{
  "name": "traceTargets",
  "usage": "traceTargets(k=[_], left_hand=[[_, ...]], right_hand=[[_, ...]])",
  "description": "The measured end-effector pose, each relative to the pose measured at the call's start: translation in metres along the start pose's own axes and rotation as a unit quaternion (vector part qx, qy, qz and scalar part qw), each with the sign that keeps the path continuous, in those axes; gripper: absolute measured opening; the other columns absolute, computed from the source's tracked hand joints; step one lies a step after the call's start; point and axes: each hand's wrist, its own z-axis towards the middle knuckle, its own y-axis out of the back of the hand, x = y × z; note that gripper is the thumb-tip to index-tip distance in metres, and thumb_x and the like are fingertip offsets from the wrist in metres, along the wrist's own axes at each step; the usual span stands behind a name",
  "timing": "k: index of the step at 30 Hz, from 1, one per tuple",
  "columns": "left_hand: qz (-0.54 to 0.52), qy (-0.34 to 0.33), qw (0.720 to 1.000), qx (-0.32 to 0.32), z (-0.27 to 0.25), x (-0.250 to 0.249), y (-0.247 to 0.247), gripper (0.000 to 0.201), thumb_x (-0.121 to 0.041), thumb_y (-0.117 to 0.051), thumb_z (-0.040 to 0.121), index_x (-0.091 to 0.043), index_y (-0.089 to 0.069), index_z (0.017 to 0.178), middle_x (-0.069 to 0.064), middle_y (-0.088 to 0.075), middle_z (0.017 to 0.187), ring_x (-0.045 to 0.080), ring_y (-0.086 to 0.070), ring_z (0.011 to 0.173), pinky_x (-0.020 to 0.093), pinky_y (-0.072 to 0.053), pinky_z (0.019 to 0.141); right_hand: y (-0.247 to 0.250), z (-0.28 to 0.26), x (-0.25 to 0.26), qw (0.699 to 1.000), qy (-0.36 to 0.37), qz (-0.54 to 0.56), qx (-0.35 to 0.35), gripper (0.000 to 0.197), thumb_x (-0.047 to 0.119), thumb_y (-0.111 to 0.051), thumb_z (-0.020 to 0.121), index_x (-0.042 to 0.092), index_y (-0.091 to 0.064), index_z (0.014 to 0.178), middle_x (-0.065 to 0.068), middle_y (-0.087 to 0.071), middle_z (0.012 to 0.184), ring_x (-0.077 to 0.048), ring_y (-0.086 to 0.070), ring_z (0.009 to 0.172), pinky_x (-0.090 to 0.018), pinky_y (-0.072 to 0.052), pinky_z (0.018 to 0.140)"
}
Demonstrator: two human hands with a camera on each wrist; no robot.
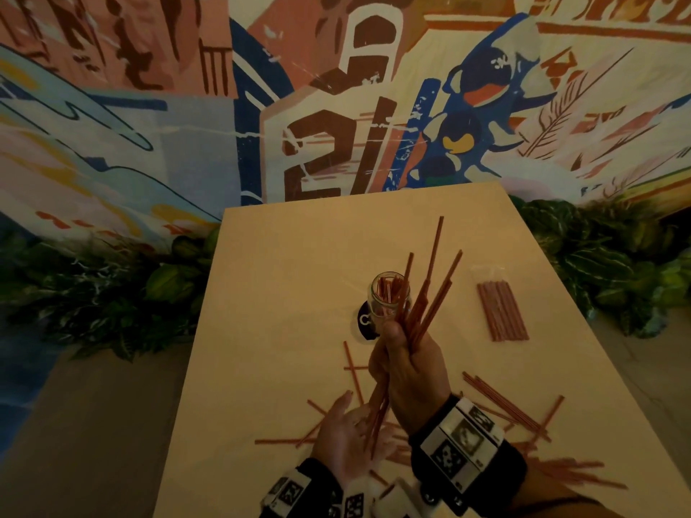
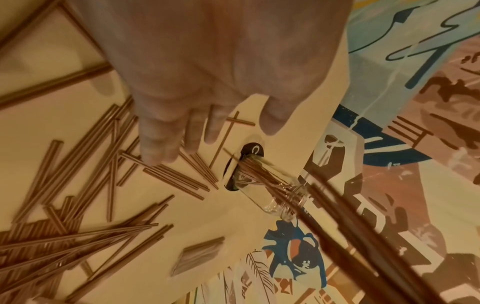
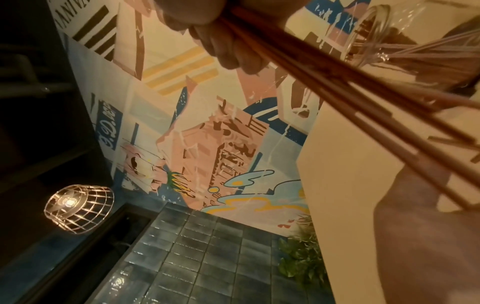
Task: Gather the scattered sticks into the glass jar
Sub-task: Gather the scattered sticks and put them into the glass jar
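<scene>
My right hand [image 1: 402,353] grips a bundle of long red-brown sticks [image 1: 430,293] just right of the glass jar [image 1: 389,293]. The bundle's upper ends fan out above the jar and its lower ends reach down to my left hand [image 1: 349,424]. That hand holds nothing, its fingers straight, touching the lower ends. The jar stands upright with several sticks inside. In the left wrist view, loose sticks [image 2: 78,205] lie across the table around the jar [image 2: 272,195]. In the right wrist view, curled fingers [image 3: 228,45] clamp the bundle [image 3: 337,92].
A black round lid [image 1: 364,325] lies at the jar's left foot. A clear packet of sticks [image 1: 501,312] lies to the right. More loose sticks [image 1: 504,405] lie near the cream table's [image 1: 280,274] front. Green plants [image 1: 617,256] flank the table.
</scene>
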Motion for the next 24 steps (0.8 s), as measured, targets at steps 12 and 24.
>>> traceTargets(k=[12,24], left_hand=[[0.036,-0.062,0.993,0.089,-0.017,-0.001,-0.02,0.065,-0.04,-0.032,0.095,0.009,-0.073,0.086,0.024,-0.072,0.082,0.033,-0.07,0.068,0.037,-0.056,0.064],[0.133,-0.039,0.985,0.102,-0.017,0.002,-0.019,0.053,-0.006,-0.074,0.064,-0.006,-0.06,0.115,0.012,-0.064,0.073,0.021,-0.059,0.054,0.026,-0.049,0.049]], right_hand=[[0.02,0.011,-0.011,0.995,0.042,-0.085,-0.02,0.025,0.007,-0.037,0.094,0.012,-0.045,0.071,0.004,-0.04,0.037,-0.002,-0.031,0.035,-0.016,-0.029,0.038],[0.024,0.024,-0.014,0.998,-0.007,-0.041,-0.051,0.022,0.01,-0.039,0.094,0.012,-0.046,0.073,0.008,-0.032,0.038,-0.005,-0.027,0.035,-0.019,-0.025,0.037]])
